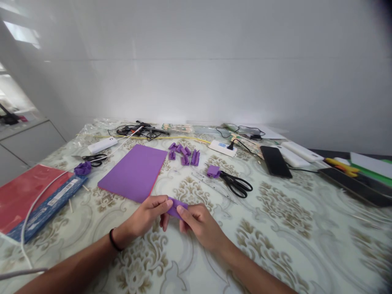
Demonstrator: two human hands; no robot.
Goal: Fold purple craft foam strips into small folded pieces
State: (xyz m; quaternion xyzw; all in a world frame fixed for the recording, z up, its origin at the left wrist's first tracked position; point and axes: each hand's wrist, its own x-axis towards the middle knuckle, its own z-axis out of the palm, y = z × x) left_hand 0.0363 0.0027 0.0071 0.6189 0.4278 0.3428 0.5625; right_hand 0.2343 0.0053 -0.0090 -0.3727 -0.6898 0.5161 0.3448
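Both hands meet low over the patterned tablecloth and pinch one small purple foam strip between them. My left hand, with a black band on its wrist, grips the strip's left end. My right hand holds the right end with thumb and fingers. A large purple foam sheet lies flat just beyond my left hand. Several folded purple pieces sit in a cluster farther back.
Black scissors lie beside a purple scrap and a clear ruler. Second scissors and a purple lump are at left, near red sheets. A phone, power strip and cables line the back.
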